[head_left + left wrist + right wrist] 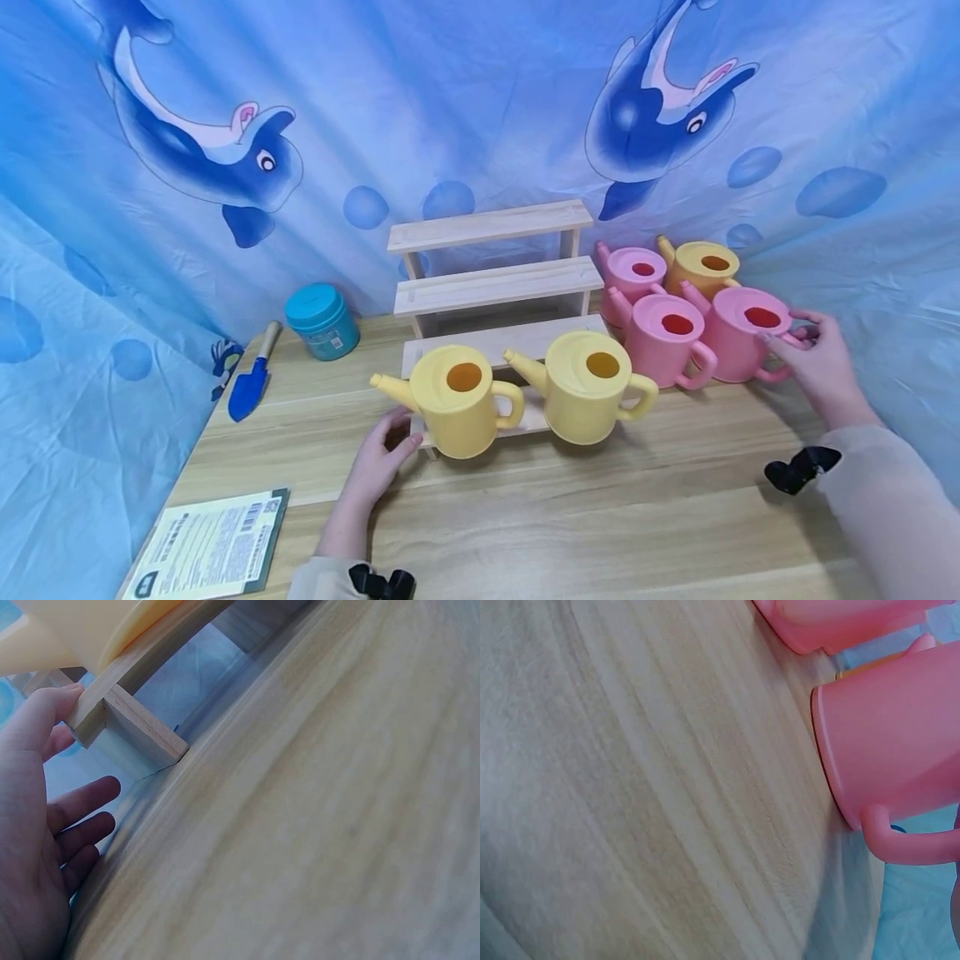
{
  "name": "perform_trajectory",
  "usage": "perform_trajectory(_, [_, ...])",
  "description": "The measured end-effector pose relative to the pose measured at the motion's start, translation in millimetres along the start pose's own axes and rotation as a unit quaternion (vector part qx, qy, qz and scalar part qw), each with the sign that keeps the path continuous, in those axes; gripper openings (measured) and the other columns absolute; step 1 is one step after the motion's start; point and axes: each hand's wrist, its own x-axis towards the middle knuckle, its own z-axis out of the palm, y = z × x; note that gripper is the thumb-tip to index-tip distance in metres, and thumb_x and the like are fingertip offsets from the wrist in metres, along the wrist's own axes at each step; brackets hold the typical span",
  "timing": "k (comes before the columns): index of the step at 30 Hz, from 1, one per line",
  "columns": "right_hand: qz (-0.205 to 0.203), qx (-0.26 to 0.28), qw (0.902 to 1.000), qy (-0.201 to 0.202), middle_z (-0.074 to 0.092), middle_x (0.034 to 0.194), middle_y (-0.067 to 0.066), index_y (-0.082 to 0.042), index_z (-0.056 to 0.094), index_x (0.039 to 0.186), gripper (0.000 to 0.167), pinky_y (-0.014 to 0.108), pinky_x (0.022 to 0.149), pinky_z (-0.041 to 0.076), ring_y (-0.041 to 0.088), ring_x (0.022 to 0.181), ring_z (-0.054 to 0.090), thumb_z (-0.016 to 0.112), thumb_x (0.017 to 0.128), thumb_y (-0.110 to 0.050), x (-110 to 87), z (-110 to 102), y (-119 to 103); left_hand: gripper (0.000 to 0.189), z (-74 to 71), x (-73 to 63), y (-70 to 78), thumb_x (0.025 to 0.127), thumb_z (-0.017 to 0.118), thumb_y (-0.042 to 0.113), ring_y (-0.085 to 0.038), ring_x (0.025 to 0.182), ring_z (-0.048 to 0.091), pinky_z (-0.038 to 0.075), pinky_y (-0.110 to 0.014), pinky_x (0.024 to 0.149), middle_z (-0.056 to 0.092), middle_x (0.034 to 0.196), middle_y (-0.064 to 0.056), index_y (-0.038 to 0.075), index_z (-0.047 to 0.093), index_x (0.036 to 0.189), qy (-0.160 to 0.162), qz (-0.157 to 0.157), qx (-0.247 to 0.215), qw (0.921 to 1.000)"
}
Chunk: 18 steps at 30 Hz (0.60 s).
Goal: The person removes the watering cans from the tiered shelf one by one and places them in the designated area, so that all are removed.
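Note:
With thumb and forefinger, my left hand [381, 460] pinches the left end of the lowest board of a stepped wooden stand [497, 286]; the other fingers hang apart in the left wrist view. Two pale yellow watering cans [453, 423] stand side by side on that lowest step, spouts to the left. At the right, my right hand [822, 367] grips the handle of a pink watering can [727, 343], which stands upright on the table. In the right wrist view only that can's lower body and handle [915, 847] show; the fingers are mostly cut off.
Two more pink watering cans [654, 350] and a darker yellow one [697, 268] crowd between the stand and the held can. On the left lie a blue trowel [250, 387] and a printed booklet [210, 542], with a teal jar [322, 323] behind. A dolphin curtain [480, 108] encloses the table.

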Motion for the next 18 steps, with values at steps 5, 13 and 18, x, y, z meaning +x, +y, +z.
perform_trajectory(5, [-0.022, -0.011, 0.9997, 0.010, 0.035, 0.115, 0.010, -0.010, 0.022, 0.147, 0.078, 0.005, 0.064, 0.038, 0.006, 0.091, 0.036, 0.061, 0.088, -0.043, 2.0, -4.3, -7.5, 0.048, -0.1, -0.1, 2.2, 0.090, 0.063, 0.020, -0.034, 0.121, 0.046, 0.031, -0.051, 0.103, 0.053, 0.128, -0.020, 0.005, 0.048, 0.133, 0.000, 0.002, 0.002, 1.0000])
perform_trajectory(13, [-0.018, -0.036, 0.9986, 0.034, 0.031, 0.134, 0.017, -0.019, 0.023, 0.149, 0.077, 0.027, 0.078, 0.037, 0.026, 0.112, 0.032, 0.057, 0.087, -0.049, 5.8, -12.1, -38.8, 0.047, -0.3, 0.3, -0.6, 0.090, 0.063, 0.019, -0.034, 0.120, 0.046, 0.031, -0.051, 0.102, 0.053, 0.126, -0.020, 0.004, 0.048, 0.133, 0.001, 0.012, -0.001, 0.9999])
perform_trajectory(18, [-0.049, -0.069, 0.9964, 0.007, 0.033, 0.141, 0.020, -0.026, 0.019, 0.150, 0.079, 0.022, 0.069, 0.040, 0.034, 0.115, 0.032, 0.057, 0.087, -0.052, 7.8, -9.8, -68.6, 0.047, -0.1, -0.1, 0.3, 0.090, 0.064, 0.018, -0.034, 0.119, 0.047, 0.033, -0.051, 0.101, 0.054, 0.125, -0.021, 0.004, 0.049, 0.132, 0.001, 0.013, -0.001, 0.9999])
